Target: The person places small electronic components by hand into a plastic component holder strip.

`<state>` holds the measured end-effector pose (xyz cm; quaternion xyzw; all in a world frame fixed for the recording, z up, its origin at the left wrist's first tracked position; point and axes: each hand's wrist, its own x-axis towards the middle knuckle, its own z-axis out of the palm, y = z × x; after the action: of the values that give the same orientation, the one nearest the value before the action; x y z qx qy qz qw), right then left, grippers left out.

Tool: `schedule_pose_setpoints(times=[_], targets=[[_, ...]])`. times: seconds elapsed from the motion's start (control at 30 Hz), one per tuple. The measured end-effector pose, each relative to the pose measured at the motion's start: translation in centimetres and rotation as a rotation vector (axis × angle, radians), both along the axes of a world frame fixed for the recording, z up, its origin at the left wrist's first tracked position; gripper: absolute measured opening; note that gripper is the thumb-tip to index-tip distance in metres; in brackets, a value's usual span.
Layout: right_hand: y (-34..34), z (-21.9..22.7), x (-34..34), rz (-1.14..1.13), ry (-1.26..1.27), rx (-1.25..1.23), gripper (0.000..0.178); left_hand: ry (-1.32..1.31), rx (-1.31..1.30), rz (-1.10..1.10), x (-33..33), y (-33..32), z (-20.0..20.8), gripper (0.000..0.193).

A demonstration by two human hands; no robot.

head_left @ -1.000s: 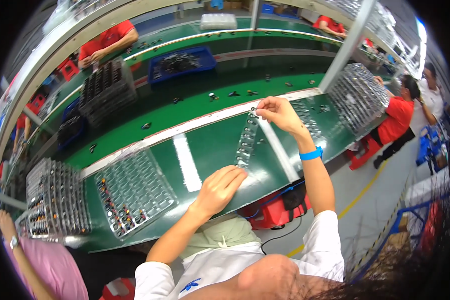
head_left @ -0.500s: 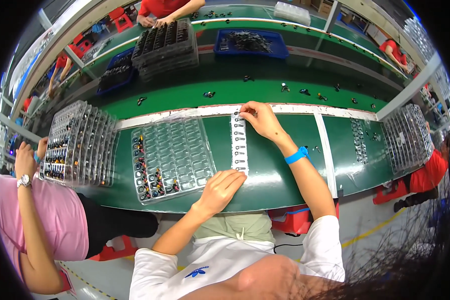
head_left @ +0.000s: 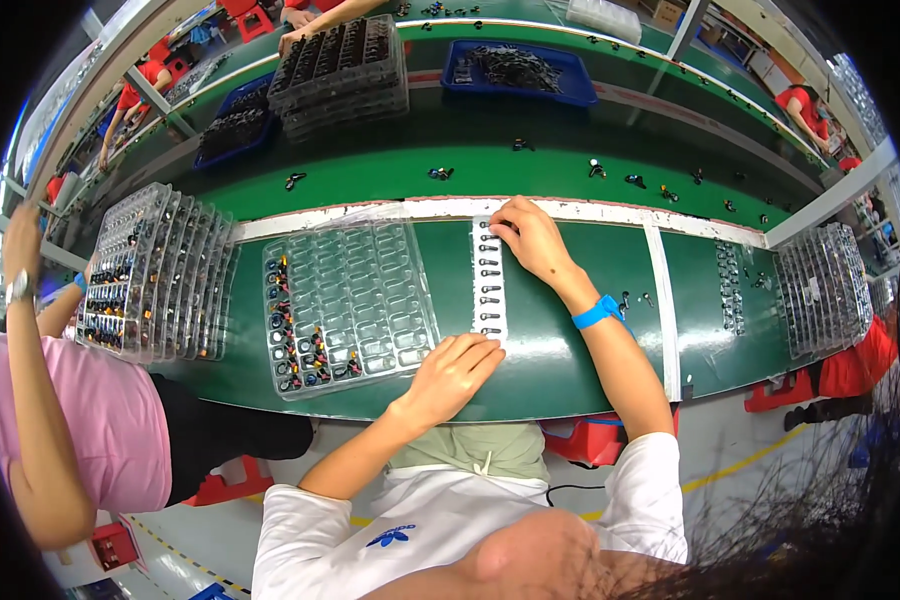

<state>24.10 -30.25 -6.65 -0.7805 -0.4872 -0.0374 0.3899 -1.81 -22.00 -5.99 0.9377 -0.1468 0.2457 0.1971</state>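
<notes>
Lighting's bright w/ glare on grn tbl [head_left: 560, 372]; lines bend nr rim.

Green bench [head_left: 580, 385] carries, left to right: tray stack [head_left: 160, 280], part-filled tray [head_left: 355, 290], dark parts [head_left: 490, 300] on white strip [head_left: 490, 281], tape [head_left: 665, 310], parts row [head_left: 730, 290], second stack [head_left: 825, 290].

Off to one side before, lined up now

The clear strip [head_left: 490, 273] of small dark parts, a second ago held to the right of the white band [head_left: 477, 306], now lines up over it. The left hand [head_left: 448, 378] and right hand [head_left: 532, 240] have shifted across with it. The pink-shirted co-worker's [head_left: 95, 425] blurred hand [head_left: 21, 235] is now higher and farther from the stacked trays [head_left: 155, 275].
</notes>
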Motion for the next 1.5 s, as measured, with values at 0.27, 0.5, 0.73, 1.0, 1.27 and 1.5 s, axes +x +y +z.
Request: schedule_pose_setpoints(times=[0.27,0.5,0.73,1.0,1.27,1.5], targets=[[-0.7,1.3,0.1,-0.048,-0.039,0.052,0.015,0.048,-0.048,0.031,-0.4,-0.9,2.7,0.032],[-0.5,0.0,-1.2,0.09,-0.385,-0.16,0.045,0.189,0.192,0.24,5.9,-1.0,1.2,0.089],[-0.5,-1.2,-1.3,0.097,-0.3,-0.344,0.05,0.364,0.167,0.187,6.1,-0.8,-0.6,0.117],[-0.7,1.6,1.3,0.094,-0.24,-0.118,0.013,0.22,0.119,0.252,7.9,-0.6,1.4,0.092],[0.9,0.9,0.8,0.14,-0.502,-0.23,0.009,0.317,0.233,0.334,9.6,0.6,-0.4,0.099],[1.1,0.8,2.2,0.025,-0.306,-0.02,0.007,0.265,0.027,0.266,9.6,1.1,0.4,0.076]])
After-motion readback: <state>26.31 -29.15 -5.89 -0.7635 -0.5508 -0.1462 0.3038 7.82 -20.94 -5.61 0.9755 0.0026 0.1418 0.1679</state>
